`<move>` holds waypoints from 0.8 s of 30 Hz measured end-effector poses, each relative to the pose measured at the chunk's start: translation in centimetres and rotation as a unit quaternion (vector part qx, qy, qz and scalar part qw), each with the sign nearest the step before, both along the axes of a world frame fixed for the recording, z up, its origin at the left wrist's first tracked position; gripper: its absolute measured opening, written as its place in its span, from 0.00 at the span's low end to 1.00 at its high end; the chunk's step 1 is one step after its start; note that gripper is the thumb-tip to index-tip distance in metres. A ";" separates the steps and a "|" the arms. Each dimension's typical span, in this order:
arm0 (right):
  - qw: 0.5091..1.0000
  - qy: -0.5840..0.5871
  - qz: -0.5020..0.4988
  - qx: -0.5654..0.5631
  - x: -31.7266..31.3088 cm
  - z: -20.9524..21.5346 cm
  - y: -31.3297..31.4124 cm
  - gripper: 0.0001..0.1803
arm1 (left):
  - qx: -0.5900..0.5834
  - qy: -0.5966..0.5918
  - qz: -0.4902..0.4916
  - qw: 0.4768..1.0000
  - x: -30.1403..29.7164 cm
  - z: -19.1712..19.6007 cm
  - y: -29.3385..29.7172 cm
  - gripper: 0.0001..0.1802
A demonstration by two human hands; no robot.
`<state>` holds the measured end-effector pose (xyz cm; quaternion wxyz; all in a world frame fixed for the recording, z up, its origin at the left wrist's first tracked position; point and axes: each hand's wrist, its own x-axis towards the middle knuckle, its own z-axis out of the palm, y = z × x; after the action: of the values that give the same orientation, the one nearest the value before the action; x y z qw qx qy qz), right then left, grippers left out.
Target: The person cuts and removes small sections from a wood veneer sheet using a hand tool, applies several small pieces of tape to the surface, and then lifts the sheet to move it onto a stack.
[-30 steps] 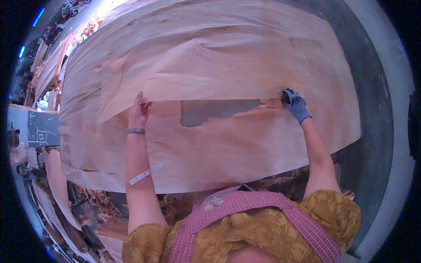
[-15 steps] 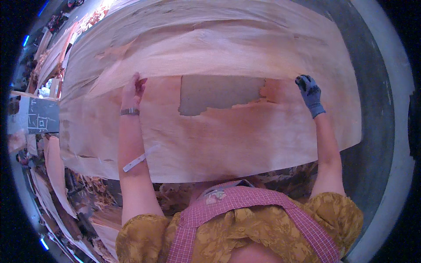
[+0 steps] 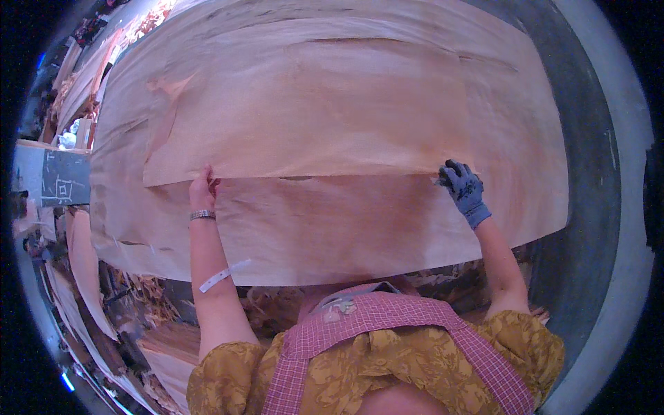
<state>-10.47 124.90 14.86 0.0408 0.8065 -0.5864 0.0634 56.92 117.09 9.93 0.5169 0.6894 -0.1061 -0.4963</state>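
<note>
Head view: upper veneer sheet [image 3: 311, 104] near edge pinched by left hand [image 3: 202, 188], gloved right hand [image 3: 463, 188], hands well apart.

Thin pale veneer sheet [image 3: 304, 111] lying flat, near edge overlapping a larger reddish veneer sheet [image 3: 332, 221] beneath

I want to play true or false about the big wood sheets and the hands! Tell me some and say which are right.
1. The right hand wears a blue glove. True.
2. The left hand wears a glove too. False: it is bare, with a bracelet on the wrist.
3. Both hands grip the near edge of the upper sheet. True.
4. The upper sheet is rolled into a tube. False: it lies flat over the lower sheet.
5. The apron is plain green. False: it is pink checked.
</note>
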 end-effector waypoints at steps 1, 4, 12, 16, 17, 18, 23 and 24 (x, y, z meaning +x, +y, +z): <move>1.000 0.000 -0.001 0.004 0.1 -0.1 0.4 0.17 | 0.010 -0.008 -0.003 1.000 0.0 -0.1 0.4 0.12; 1.000 -0.006 0.007 0.012 0.0 -0.7 1.4 0.18 | 0.030 -0.018 -0.003 0.999 -0.3 -0.5 1.5 0.13; 0.999 -0.001 0.028 0.047 -0.3 -1.2 3.0 0.22 | 0.076 -0.062 0.006 0.995 0.1 -2.1 2.5 0.14; 0.996 0.010 0.053 0.077 0.3 -0.3 2.9 0.23 | 0.079 -0.050 0.027 0.995 0.7 -2.5 3.1 0.13; 0.996 -0.019 0.028 0.077 0.5 -0.2 2.4 0.24 | 0.081 -0.044 0.041 0.995 1.2 -2.8 3.4 0.13; 0.996 -0.049 0.003 0.076 0.8 -0.1 1.9 0.26 | 0.090 -0.361 -0.054 0.927 1.6 -3.6 3.7 0.14; 0.982 -0.116 -0.127 0.080 4.5 0.7 -4.5 0.34 | -0.068 -0.660 -0.186 0.725 -11.0 -2.7 -0.1 0.36; 0.978 -0.135 -0.132 0.089 5.4 0.5 -6.5 0.35 | -0.112 -0.660 -0.259 0.696 -12.6 -3.5 -1.1 0.40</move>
<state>-5.08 118.37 15.37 -0.1025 0.7063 -0.6912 0.1138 44.30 115.94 6.45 0.2382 0.7223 -0.6491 -0.0128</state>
